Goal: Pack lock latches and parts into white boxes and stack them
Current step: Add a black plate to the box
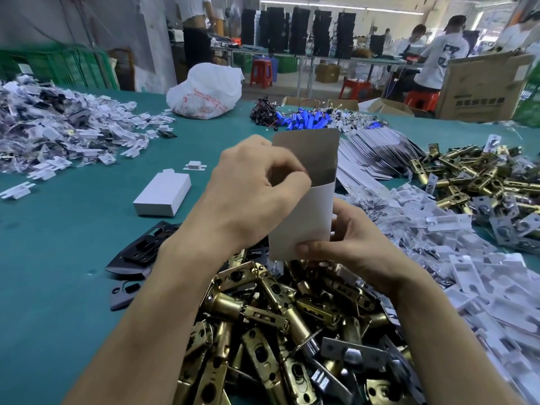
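Brass lock latches [263, 331] lie in a big heap at the near edge of the tabletop [58, 258]. At the far left corner is a pile of bagged parts [52, 127]. One closed white box [163, 194] lies alone left of centre, with black plates [140, 249] near it; no stack exists yet. In the middle the left hand [257, 194] pinches the mouth of an open white box [304, 217], held upright above the heap with its top flap standing up. The right hand [350, 241] grips its lower end. I cannot see anything inside it. To the right are flat box blanks [371, 153], more latches [473, 173] and white inserts [482, 273]. I judge the work has only begun; nearly all remains to be packed.
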The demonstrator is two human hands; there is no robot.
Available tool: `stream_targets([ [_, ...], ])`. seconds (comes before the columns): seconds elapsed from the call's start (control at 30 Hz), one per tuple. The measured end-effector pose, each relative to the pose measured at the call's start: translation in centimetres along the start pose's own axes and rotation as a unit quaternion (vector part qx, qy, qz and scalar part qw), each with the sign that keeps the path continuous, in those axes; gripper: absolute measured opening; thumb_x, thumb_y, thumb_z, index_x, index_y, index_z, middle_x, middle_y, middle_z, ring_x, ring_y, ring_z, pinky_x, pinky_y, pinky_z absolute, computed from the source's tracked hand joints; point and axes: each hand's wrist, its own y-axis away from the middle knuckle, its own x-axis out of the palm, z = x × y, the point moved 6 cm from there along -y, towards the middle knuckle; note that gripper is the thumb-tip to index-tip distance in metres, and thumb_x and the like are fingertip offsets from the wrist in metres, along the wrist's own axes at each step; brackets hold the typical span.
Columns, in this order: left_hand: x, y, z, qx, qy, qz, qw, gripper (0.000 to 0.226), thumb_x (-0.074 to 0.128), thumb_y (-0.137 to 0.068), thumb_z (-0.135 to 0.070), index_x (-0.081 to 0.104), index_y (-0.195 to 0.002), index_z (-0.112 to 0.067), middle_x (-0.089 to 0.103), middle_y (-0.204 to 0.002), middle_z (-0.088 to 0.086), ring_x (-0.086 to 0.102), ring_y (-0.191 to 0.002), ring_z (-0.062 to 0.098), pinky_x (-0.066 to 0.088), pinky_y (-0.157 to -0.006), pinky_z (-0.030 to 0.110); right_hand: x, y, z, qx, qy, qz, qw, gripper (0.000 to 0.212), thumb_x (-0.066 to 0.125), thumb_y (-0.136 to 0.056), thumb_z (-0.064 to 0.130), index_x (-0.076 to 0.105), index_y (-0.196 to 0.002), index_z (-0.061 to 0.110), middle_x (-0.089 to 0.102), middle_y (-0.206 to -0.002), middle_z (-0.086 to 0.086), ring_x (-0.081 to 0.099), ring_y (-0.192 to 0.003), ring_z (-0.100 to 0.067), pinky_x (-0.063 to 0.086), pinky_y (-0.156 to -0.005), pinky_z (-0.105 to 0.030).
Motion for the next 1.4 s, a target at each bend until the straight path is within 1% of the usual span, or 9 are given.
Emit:
stream_targets([
  [0.07, -0.3, 0.0, -0.3, 0.039, 0.095, -0.018, 0.995, 0.024, 0.072, -0.076, -0.039, 0.064, -0.098, -0.043, 0.064, -0.102, -0.017, 0.066, -0.089, 0.001, 0.047, -0.068, 0.013, -0.3, 0.0, -0.1, -0.007, -0.028, -0.016, 0.999, 0.051, 0.076, -0.070, 0.000, 0.062, -0.115, 0.019, 0.074, -0.096, -0.010, 0.072, -0.085, -0.022, 0.058, -0.070, -0.029],
  [0.23, 1.6, -0.1, 2.8, -0.054, 0.245, 0.073, 0.965, 0.087, 0.096, -0.060, -0.027, 0.038, -0.123, -0.044, 0.060, -0.124, 0.000, 0.075, -0.090, 0.018, 0.062, -0.074, 0.036, -1.1, 0.0, 0.3, -0.031, -0.067, -0.051, 0.996, 0.054, 0.075, -0.070, 0.002, 0.059, -0.122, 0.011, 0.072, -0.101, -0.015, 0.069, -0.085, -0.024, 0.057, -0.065, -0.031],
  [0.33, 3.7, 0.0, 4.4, -0.118, 0.250, 0.122, 0.953, 0.065, 0.092, -0.063, -0.024, 0.058, -0.118, -0.033, 0.071, -0.116, 0.001, 0.075, -0.090, 0.016, 0.058, -0.063, 0.029, -1.1, 0.0, 0.7, -0.040, -0.043, -0.063, 0.996, 0.054, 0.075, -0.071, 0.004, 0.059, -0.121, 0.015, 0.072, -0.104, -0.017, 0.070, -0.089, -0.025, 0.058, -0.073, -0.041],
  [0.43, 5.2, 0.4, 4.7, -0.131, 0.317, 0.142, 0.928, 0.035, 0.085, -0.072, -0.020, 0.071, -0.103, -0.029, 0.077, -0.099, 0.000, 0.075, -0.084, 0.014, 0.057, -0.060, 0.026, -0.8, 0.1, 1.0, -0.031, -0.014, -0.059, 0.998, 0.057, 0.076, -0.073, 0.008, 0.053, -0.124, 0.015, 0.074, -0.098, -0.014, 0.072, -0.082, -0.022, 0.056, -0.062, -0.028],
  [0.6, 5.5, 0.5, 5.4, -0.191, 0.390, 0.088, 0.896, 0.039, 0.084, -0.060, -0.028, 0.069, -0.096, -0.023, 0.077, -0.088, -0.001, 0.075, -0.074, 0.022, 0.060, -0.051, 0.038, -3.5, 0.6, 1.8, 0.017, 0.116, -0.108, 0.987, 0.040, 0.073, -0.085, 0.033, 0.058, -0.122, 0.030, 0.072, -0.103, -0.001, 0.072, -0.092, -0.019, 0.056, -0.069, -0.025],
  [0.7, 5.2, 0.3, 6.1, -0.206, 0.382, 0.056, 0.899, 0.043, 0.085, -0.056, -0.023, 0.069, -0.096, -0.021, 0.078, -0.088, -0.003, 0.075, -0.081, 0.017, 0.063, -0.062, 0.043, -7.8, 1.8, 2.1, 0.031, 0.304, -0.277, 0.911, 0.032, 0.061, -0.096, 0.023, 0.058, -0.127, 0.029, 0.067, -0.107, 0.000, 0.065, -0.091, -0.020, 0.050, -0.072, -0.026],
  [0.8, 5.7, 0.5, 6.3, -0.208, 0.350, 0.080, 0.910, 0.051, 0.086, -0.055, -0.022, 0.070, -0.103, -0.020, 0.078, -0.093, -0.003, 0.074, -0.088, 0.016, 0.062, -0.067, 0.040, -9.2, 2.3, 0.4, 0.141, 0.492, -0.248, 0.823, 0.052, 0.066, -0.091, 0.017, 0.052, -0.139, 0.028, 0.058, -0.130, -0.011, 0.061, -0.094, -0.027, 0.052, -0.088, -0.039],
  [1.07, 6.3, 0.7, 6.5, -0.202, 0.361, 0.107, 0.904, 0.062, 0.087, -0.047, -0.027, 0.070, -0.107, -0.018, 0.078, -0.095, -0.001, 0.075, -0.086, 0.012, 0.058, -0.063, 0.025, -9.1, 2.7, -0.1, 0.156, 0.438, -0.276, 0.841, 0.019, 0.071, -0.087, 0.011, 0.067, -0.078, 0.027, 0.070, -0.089, -0.004, 0.063, -0.062, -0.014, 0.056, -0.063, -0.034],
  [1.4, 6.5, 1.2, 6.5, -0.211, 0.329, 0.168, 0.905, 0.049, 0.093, -0.056, -0.022, 0.074, -0.101, -0.024, 0.078, -0.099, 0.002, 0.075, -0.091, 0.018, 0.061, -0.069, 0.032, -8.7, 3.0, 2.7, 0.072, 0.429, -0.305, 0.847, 0.015, 0.071, -0.089, 0.021, 0.068, -0.081, 0.034, 0.068, -0.088, 0.011, 0.062, -0.072, -0.007, 0.047, -0.062, -0.026],
])
